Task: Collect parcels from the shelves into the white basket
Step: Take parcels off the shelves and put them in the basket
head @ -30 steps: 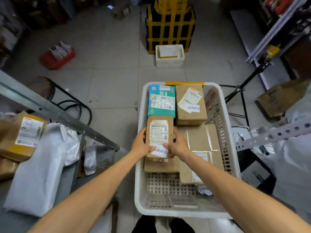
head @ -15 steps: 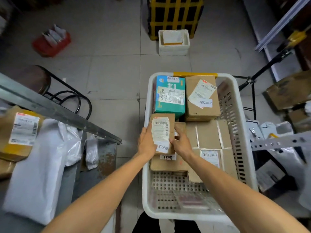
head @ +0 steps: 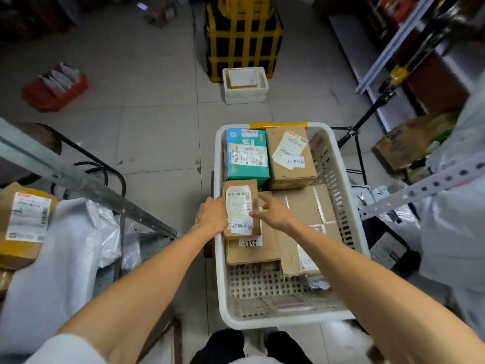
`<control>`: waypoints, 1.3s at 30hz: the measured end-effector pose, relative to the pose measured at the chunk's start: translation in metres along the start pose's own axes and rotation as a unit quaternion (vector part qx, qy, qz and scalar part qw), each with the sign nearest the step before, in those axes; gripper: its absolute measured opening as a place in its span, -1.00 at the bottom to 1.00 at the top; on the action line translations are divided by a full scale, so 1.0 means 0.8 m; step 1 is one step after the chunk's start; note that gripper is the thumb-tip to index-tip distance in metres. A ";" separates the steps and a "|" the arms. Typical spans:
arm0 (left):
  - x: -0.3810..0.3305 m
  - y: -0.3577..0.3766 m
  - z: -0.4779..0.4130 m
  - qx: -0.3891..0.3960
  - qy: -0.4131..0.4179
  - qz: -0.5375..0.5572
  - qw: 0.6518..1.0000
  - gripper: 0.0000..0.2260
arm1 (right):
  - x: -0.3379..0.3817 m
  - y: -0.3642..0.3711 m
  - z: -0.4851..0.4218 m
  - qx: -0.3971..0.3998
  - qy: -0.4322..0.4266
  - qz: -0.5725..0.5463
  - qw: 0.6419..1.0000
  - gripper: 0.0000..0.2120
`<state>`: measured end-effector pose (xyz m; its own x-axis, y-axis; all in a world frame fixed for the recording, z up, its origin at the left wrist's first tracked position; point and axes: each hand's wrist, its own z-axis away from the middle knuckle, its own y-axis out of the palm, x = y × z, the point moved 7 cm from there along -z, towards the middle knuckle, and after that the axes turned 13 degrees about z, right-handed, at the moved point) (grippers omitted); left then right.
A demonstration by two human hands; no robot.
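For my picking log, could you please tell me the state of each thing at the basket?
white basket: partly filled, near end bare.
small parcel: label up, held over a flat parcel.
left hand: grips its left edge.
right hand: pinches its right edge.
teal box: closed, lying at far end.

A small brown cardboard parcel [head: 240,208] with a white barcode label lies face up, gripped at its edges by the left hand [head: 212,215] and right hand [head: 273,210]. It rests on a flat brown parcel [head: 252,252] beneath the hands. Just beyond the hands a teal printed box [head: 246,156] and a labelled brown carton [head: 290,158] stand side by side. A wide taped brown parcel [head: 307,203] lies right of the right hand. All sit in the white perforated plastic basket [head: 338,164].
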<state>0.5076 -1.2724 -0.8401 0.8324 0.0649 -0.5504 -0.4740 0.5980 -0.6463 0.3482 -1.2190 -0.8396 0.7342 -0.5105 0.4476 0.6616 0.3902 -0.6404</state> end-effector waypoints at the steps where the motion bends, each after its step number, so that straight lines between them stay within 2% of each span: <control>1: -0.009 -0.007 0.004 0.002 0.006 -0.011 1.000 -0.69 | 0.008 -0.010 0.008 -0.004 -0.008 0.031 0.999 -0.31; 4: -0.040 -0.027 0.011 0.015 0.036 -0.036 0.999 -0.63 | 0.032 -0.046 0.030 -0.020 -0.037 0.111 0.993 -0.29; 9: -0.103 -0.061 0.038 0.017 0.091 -0.075 0.993 -0.60 | 0.069 -0.095 0.068 -0.023 -0.081 0.229 0.970 -0.49; 16: -0.152 -0.114 0.099 -0.035 0.109 -0.092 0.989 -0.56 | 0.122 -0.144 0.124 -0.062 -0.167 0.323 0.929 -0.33; 21: -0.164 -0.136 0.165 -0.106 0.083 -0.099 0.986 -0.54 | 0.140 -0.156 0.179 -0.101 -0.262 0.337 0.899 -0.29; 34: -0.147 -0.138 0.361 -0.238 -0.018 -0.087 0.967 -0.53 | 0.168 -0.138 0.319 -0.090 -0.439 0.344 0.825 -0.21; 39: -0.107 -0.140 0.464 -0.315 -0.064 -0.050 0.946 -0.57 | 0.197 -0.103 0.391 -0.089 -0.511 0.369 0.771 -0.24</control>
<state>0.5959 -1.0484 -0.5240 0.8911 0.1539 -0.4270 -0.4342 0.0151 -0.9007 0.4573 -1.0922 -0.5212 0.6979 0.7061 0.1199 0.0409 0.1279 -0.9909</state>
